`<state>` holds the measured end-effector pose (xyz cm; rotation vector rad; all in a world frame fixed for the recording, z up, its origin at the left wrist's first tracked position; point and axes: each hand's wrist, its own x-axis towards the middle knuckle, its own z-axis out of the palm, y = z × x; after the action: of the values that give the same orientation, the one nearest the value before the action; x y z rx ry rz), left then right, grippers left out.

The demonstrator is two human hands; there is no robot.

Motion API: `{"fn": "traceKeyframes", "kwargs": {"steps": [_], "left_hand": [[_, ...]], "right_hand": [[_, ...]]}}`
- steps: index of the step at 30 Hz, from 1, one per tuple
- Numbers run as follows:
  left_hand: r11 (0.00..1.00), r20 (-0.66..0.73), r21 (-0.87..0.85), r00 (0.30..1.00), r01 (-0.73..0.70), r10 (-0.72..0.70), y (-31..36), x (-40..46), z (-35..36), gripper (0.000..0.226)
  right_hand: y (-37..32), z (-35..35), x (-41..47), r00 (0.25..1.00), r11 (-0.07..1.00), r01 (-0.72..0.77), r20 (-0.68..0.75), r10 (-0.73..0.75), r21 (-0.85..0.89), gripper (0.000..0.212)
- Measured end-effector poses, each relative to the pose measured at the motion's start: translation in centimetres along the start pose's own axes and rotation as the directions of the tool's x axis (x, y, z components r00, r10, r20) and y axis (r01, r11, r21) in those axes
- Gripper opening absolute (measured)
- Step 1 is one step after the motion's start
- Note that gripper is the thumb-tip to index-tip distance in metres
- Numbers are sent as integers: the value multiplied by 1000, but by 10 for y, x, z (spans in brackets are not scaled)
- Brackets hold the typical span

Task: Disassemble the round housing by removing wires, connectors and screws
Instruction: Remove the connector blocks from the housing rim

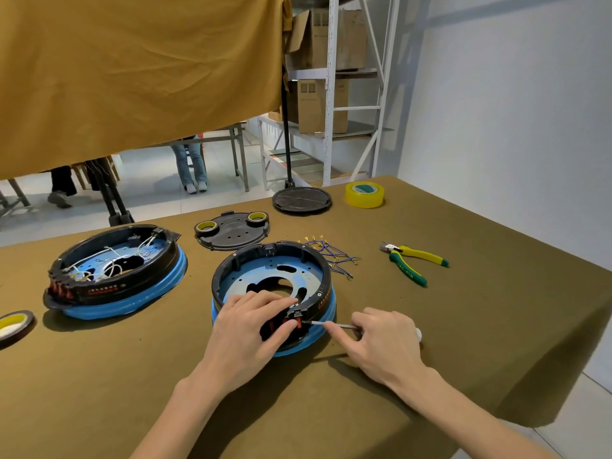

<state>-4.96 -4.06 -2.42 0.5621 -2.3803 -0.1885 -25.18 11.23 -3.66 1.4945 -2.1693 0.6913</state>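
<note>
hands work on the round housing [273,283] near the front edge of the table [463,326]. left hand [246,329] pinches a red connector [298,323] on its rim. right hand [381,339] grips a thin screwdriver [319,323], tip touching the connector. loose blue wires [334,256] lie just behind the housing.

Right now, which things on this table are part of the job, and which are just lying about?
In use: round housing, screwdriver in right hand, left hand at the connector, removed wires.
Lying about: pliers, yellow tape roll, second housing, black cover plate.
</note>
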Motion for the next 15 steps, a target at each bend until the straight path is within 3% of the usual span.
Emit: {"fn": "traceKeyframes", "kwargs": {"steps": [15], "left_hand": [[1000,-37,-18,999,-22,21,-2,-2,4,41]], "right_hand": [[3,8,2,1000,1000,-22,-3,22,11,74]]}}
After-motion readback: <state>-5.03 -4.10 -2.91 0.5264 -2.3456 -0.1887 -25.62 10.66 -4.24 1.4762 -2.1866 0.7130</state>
